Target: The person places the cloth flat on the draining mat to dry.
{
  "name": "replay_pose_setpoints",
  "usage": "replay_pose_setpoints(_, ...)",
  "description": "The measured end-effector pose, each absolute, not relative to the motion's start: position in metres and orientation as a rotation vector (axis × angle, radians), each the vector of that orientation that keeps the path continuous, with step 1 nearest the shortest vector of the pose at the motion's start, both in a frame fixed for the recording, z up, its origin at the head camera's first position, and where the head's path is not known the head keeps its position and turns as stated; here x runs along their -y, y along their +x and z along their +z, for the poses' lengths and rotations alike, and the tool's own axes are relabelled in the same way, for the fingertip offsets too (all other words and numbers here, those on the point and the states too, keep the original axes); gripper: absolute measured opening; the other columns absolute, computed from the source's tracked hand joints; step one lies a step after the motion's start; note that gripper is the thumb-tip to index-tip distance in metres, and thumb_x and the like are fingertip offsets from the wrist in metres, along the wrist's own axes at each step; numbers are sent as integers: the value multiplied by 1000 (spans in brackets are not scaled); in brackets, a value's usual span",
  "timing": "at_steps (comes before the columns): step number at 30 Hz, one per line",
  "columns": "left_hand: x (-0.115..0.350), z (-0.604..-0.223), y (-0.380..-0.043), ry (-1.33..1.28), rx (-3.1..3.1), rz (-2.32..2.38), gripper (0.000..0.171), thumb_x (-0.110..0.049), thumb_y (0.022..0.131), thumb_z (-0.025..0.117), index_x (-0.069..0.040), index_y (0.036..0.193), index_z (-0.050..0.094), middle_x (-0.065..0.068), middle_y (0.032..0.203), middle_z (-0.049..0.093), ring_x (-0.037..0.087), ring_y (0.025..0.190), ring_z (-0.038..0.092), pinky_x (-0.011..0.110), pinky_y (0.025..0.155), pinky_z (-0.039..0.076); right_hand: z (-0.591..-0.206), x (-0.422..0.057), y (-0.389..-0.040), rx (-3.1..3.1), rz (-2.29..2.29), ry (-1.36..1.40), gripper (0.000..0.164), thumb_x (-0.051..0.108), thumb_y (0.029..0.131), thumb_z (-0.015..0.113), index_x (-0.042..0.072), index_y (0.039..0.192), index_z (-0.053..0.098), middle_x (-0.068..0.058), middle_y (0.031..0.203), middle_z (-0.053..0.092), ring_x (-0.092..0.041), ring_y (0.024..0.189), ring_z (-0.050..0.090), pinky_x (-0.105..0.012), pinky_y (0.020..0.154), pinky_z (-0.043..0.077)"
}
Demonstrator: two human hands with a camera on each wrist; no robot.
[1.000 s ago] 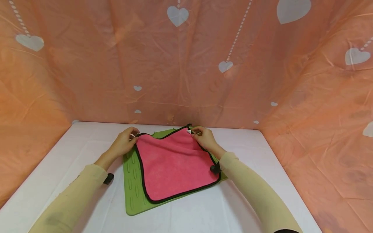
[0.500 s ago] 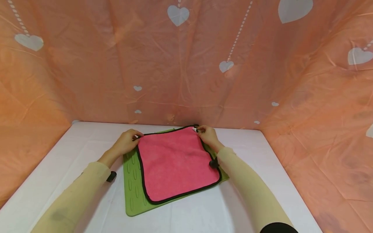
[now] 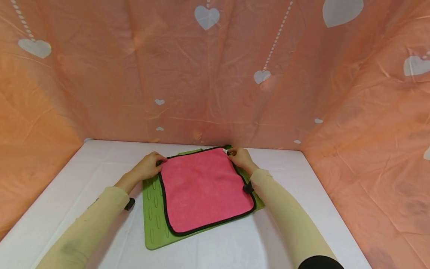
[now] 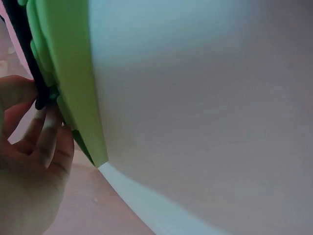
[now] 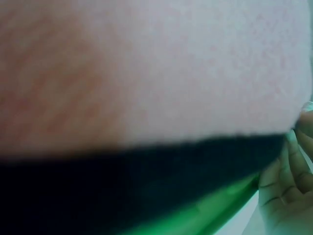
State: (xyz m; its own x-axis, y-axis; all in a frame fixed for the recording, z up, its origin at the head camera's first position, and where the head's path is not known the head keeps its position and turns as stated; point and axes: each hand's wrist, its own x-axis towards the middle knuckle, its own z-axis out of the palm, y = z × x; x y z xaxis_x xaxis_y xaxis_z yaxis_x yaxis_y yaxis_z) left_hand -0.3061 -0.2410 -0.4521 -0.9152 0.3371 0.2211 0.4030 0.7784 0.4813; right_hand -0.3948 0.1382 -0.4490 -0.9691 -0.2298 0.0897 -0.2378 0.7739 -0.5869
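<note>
A pink cloth (image 3: 205, 190) with a black edge lies spread over a green mat (image 3: 152, 224) marked with oval ridges. My left hand (image 3: 147, 167) pinches the cloth's far left corner between thumb and fingers. In the left wrist view that hand (image 4: 36, 147) grips the black edge right beside the mat's border. At the far right corner, next to a small white tag (image 3: 225, 151), my right hand (image 3: 241, 158) pinches the cloth. The right wrist view has the cloth (image 5: 205, 73) close up, with the right hand's fingers (image 5: 288, 181) at its corner.
Mat and cloth lie on a white-covered table (image 3: 107, 164). An orange curtain (image 3: 181, 74) with white hearts hangs behind the table and along both sides. Black wrist devices, such as one at the left cuff (image 3: 130, 204), sit at the sleeves.
The cloth's far edge, sagging and wrinkled before, is now pulled straight and lies flatter. My right hand has moved slightly right with its corner; my left hand has moved a little right and nearer.
</note>
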Motion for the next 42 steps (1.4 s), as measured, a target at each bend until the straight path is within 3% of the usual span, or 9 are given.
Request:
replay_pose_setpoints(7, 237, -448, -289, -597, 2800, -693, 27, -2, 95, 68, 7, 120, 71, 30, 128, 58, 50, 119, 58, 63, 99, 48, -445, -157, -381, 2925, 992, 492, 33, 14, 94, 70, -1, 124, 72, -18, 110, 76, -35, 111, 70, -43, 95, 55)
replay_pose_setpoints(12, 234, -449, -271, -720, 2703, -661, 20, -2, 93, 72, 3, 113, 73, 23, 123, 62, 44, 113, 63, 59, 97, 52, -441, -176, -360, 2882, 1007, 599, 32, 11, 94, 69, -4, 121, 72, -19, 108, 76, -36, 98, 73, -40, 83, 58)
replay_pose_setpoints(18, 221, -456, -239, -900, 2623, -610, 17, -3, 91, 76, -5, 108, 74, 9, 115, 66, 31, 106, 67, 50, 94, 55, -443, -195, -329, 2881, 1065, 605, 28, 11, 93, 71, -2, 117, 73, -14, 102, 76, -24, 85, 71, -27, 69, 52)
replay_pose_setpoints(28, 201, -454, -180, -1189, 2657, -649, 21, -20, 94, 79, -16, 113, 73, -8, 114, 64, 13, 104, 64, 39, 90, 58, -449, -222, -278, 2946, 1138, 672, 27, 10, 94, 71, -1, 118, 72, -3, 92, 76, -7, 74, 63, -23, 67, 49)
replay_pose_setpoints(35, 197, -458, -160, -1353, 2656, -739, 22, -31, 92, 81, -23, 110, 73, -14, 110, 61, 4, 99, 62, 30, 84, 57, -452, -225, -260, 2965, 1236, 733, 32, 10, 94, 71, -3, 123, 67, 0, 85, 72, -5, 66, 56, -22, 63, 46)
replay_pose_setpoints(42, 192, -465, -159, -1462, 2505, -678, 11, -23, 91, 82, -25, 101, 76, -16, 100, 62, 1, 92, 60, 22, 78, 55, -456, -228, -255, 2963, 1212, 721, 31, 9, 95, 71, -4, 123, 67, 1, 83, 69, -5, 63, 53, -23, 61, 45)
